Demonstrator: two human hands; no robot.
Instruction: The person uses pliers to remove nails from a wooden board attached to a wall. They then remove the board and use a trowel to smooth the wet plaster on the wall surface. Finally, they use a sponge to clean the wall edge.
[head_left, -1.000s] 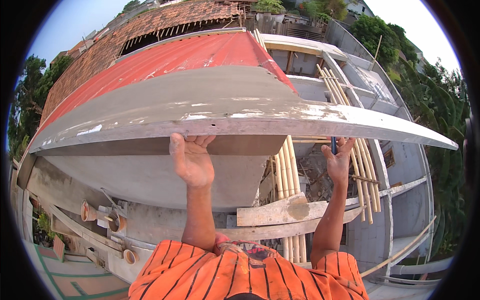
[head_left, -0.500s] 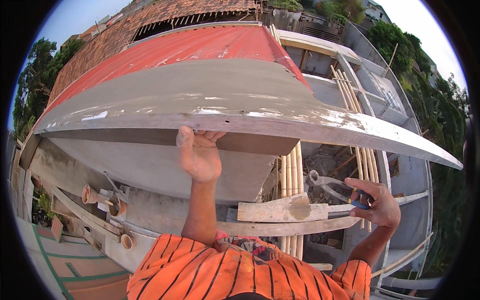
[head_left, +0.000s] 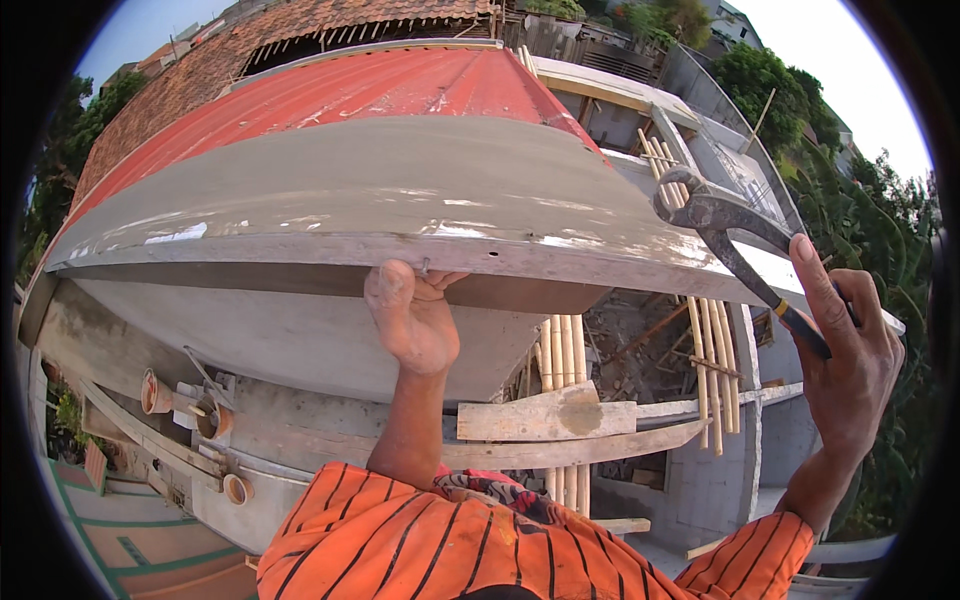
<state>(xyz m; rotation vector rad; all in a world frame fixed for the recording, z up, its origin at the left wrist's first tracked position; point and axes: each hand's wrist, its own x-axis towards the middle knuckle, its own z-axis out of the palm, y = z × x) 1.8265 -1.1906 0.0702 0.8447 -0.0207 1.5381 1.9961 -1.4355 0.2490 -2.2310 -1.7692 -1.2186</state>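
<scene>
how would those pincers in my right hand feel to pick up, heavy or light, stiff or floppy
The pincers look like thick metal, so probably stiff and fairly heavy for their size. Their bulk gathers toward the pivot, so that end may dip. The handles stand spread, so they might swing if loosely held.

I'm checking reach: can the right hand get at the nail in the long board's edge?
Probably yes: the right hand, holding pincers, is near the long board's right end with nothing visible blocking the way, though the left hand crowds the nail closely.
</scene>
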